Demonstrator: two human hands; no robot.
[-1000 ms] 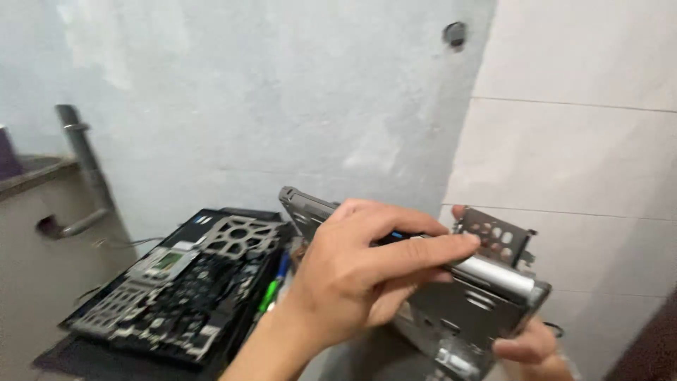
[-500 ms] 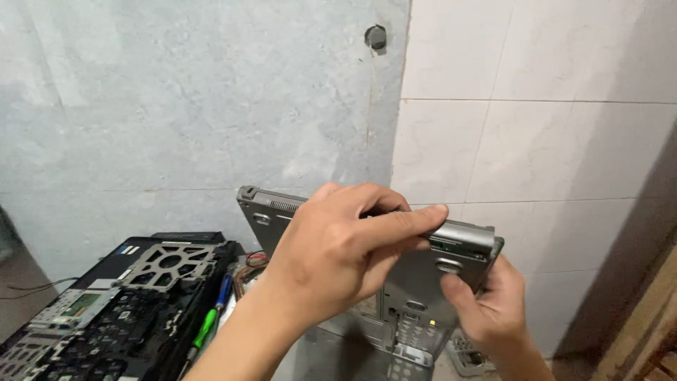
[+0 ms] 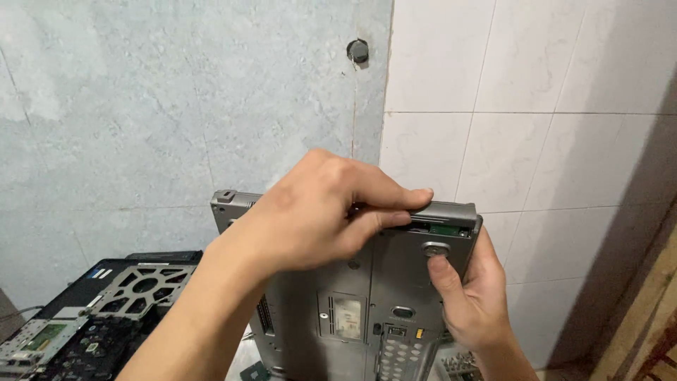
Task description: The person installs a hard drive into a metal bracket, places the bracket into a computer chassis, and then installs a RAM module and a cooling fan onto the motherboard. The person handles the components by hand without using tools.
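I hold a grey laptop base [image 3: 352,303] upright in front of me, its underside facing me. My left hand [image 3: 317,215] reaches over the top edge, fingers curled on the upper right part of the case. My right hand [image 3: 469,296] grips the right edge from below, its thumb pressed just under a round silver button [image 3: 435,248] near the top right corner. A small green board shows in an open slot [image 3: 444,229] at the top edge.
At the lower left lies a dismantled black laptop [image 3: 92,317] with a bare metal frame and circuit boards. Behind stand a grey plastered wall [image 3: 176,106] and a white tiled wall [image 3: 536,120]. A dark wooden edge [image 3: 649,317] is at the right.
The view has swung right and the grey base has turned more upright toward me. My right hand has shifted up the right edge, thumb now near the round button.
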